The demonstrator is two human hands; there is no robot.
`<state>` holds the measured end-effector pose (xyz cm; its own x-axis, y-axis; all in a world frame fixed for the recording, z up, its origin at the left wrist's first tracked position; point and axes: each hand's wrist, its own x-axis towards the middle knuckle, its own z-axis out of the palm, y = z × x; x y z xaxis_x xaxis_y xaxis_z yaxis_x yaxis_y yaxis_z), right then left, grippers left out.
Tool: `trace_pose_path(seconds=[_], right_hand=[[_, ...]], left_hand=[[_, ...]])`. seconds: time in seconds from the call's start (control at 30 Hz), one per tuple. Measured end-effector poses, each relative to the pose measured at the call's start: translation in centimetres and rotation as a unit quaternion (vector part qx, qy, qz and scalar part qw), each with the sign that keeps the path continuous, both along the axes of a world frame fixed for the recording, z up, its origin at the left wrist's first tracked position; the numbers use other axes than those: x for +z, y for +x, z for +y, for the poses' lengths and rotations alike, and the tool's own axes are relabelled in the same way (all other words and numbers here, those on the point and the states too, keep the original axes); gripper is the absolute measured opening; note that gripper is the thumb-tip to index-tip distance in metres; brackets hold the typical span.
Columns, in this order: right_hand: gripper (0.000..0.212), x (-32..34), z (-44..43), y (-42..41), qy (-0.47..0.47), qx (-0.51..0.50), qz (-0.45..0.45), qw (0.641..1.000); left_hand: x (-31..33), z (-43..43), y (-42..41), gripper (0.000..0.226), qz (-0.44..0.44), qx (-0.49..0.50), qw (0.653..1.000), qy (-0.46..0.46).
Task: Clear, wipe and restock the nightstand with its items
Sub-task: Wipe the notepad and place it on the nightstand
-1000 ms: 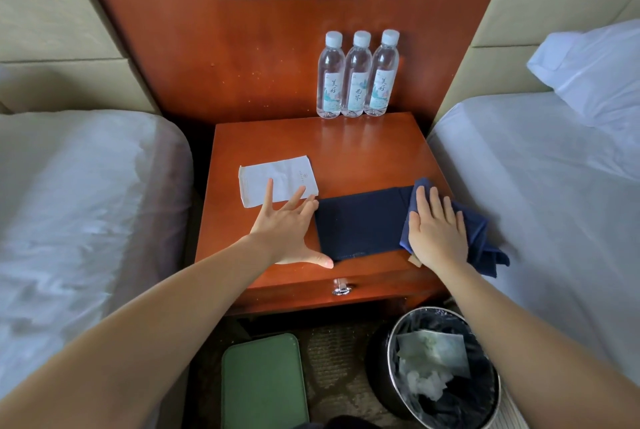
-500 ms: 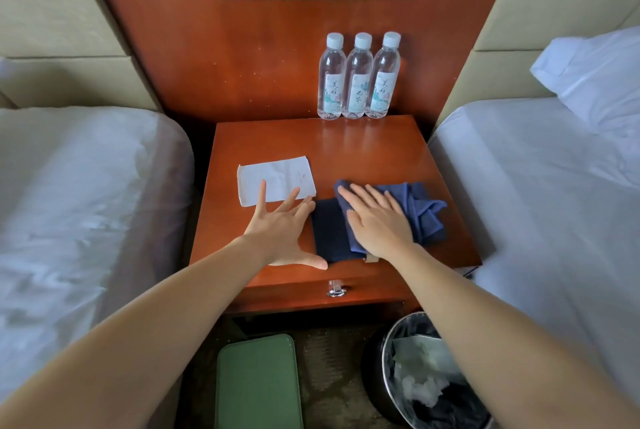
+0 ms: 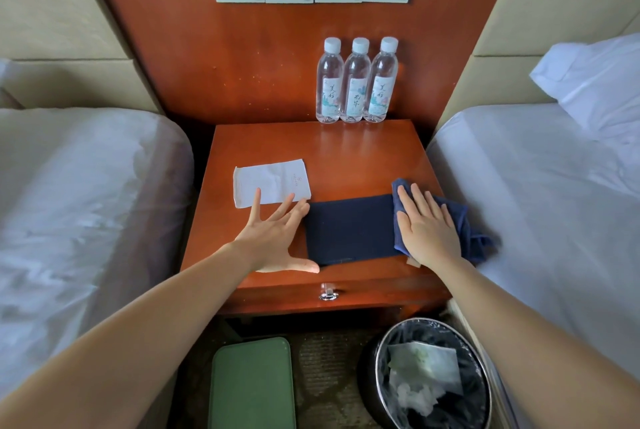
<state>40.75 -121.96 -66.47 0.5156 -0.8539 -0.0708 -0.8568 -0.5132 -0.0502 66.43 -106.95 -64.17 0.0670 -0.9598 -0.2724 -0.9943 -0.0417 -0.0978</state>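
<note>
Right hand (image 3: 427,229) lies flat, fingers together, pressing blue cloth (image 3: 460,221); since half a second ago it has swept from mid-worktop to the nightstand (image 3: 346,158) right edge. Left hand (image 3: 273,238), spread, braces dark mat (image 3: 349,229). Wiping judged under way; paper (image 3: 272,181) and bottles (image 3: 356,82) not cleared.

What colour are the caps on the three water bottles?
White, on all three water bottles, seen in the head view.

Soft, even daylight is filling the room, and a pale sheen is glancing off the polished table (image 3: 346,158) top near the bottles (image 3: 356,80). Wide-angle distortion is bowing the beds (image 3: 79,193) and stretching the forearms. Focus is holding sharp centrally, softening slightly at the edges.
</note>
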Motion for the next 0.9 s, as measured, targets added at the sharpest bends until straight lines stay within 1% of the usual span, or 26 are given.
trace_pose_path(seconds=[0.1, 0.2, 0.33, 0.4, 0.43, 0.47, 0.53, 0.6, 0.63, 0.67, 0.7, 0.77, 0.8, 0.83, 0.9], right_hand=[[0.055, 0.0, 0.0, 0.2, -0.001, -0.003, 0.001, 1.000], [0.055, 0.0, -0.1, 0.2, 0.003, -0.003, -0.004, 1.000], [0.053, -0.1, 0.0, 0.3, 0.005, -0.005, -0.038, 0.999], [0.049, -0.1, 0.0, 0.4, 0.006, -0.018, -0.098, 0.995], [0.047, 0.0, 0.1, 0.5, 0.006, -0.026, -0.151, 0.988], [0.044, 0.1, 0.3, 0.6, 0.013, -0.041, -0.218, 0.975], [0.040, 1.3, 0.7, 0.7, 0.053, -0.096, -0.335, 0.936], [0.038, 2.3, 0.7, 0.7, 0.100, -0.138, -0.375, 0.911], [0.038, 2.7, 0.7, 0.7, 0.106, -0.142, -0.384, 0.906], [0.038, 3.2, 0.7, 0.8, 0.101, -0.138, -0.392, 0.904], [0.038, 3.6, 0.7, 0.9, 0.089, -0.130, -0.397, 0.904], [0.038, 4.2, 0.8, 1.1, 0.068, -0.115, -0.401, 0.906], [0.037, 4.5, 0.6, 1.2, 0.059, -0.105, -0.404, 0.907], [0.037, 4.8, 0.4, 1.5, 0.042, -0.088, -0.406, 0.909], [0.037, 5.8, 0.3, 2.4, -0.011, -0.039, -0.417, 0.908]], left_hand=[[0.0, 0.0, -0.1, 0.117, 0.013, 0.006, 1.000, 0.003], [0.3, -0.3, -0.5, 0.119, 0.079, 0.039, 0.996, -0.010], [0.8, -1.1, -1.3, 0.113, 0.104, 0.017, 0.994, -0.009], [1.0, -1.4, -1.6, 0.106, 0.130, 0.011, 0.991, -0.016], [1.2, -1.6, -1.7, 0.105, 0.135, 0.007, 0.991, -0.018], [1.3, -1.8, -1.7, 0.107, 0.136, 0.006, 0.990, -0.019], [1.7, -2.2, -1.9, 0.116, 0.140, 0.018, 0.990, -0.011], [1.9, -2.6, -2.0, 0.123, 0.146, 0.033, 0.989, 0.000], [2.1, -2.7, -2.0, 0.121, 0.169, 0.045, 0.985, 0.006], [2.2, -2.9, -1.9, 0.114, 0.219, 0.068, 0.973, 0.004], [2.3, -3.1, -1.7, 0.100, 0.287, 0.102, 0.952, -0.007], [2.5, -3.3, -1.2, 0.065, 0.415, 0.153, 0.894, -0.079], [2.6, -3.3, -1.1, 0.051, 0.452, 0.165, 0.868, -0.123], [2.8, -3.3, -1.1, 0.044, 0.481, 0.170, 0.844, -0.163], [3.2, -3.3, -1.4, 0.039, 0.511, 0.166, 0.815, -0.219]])
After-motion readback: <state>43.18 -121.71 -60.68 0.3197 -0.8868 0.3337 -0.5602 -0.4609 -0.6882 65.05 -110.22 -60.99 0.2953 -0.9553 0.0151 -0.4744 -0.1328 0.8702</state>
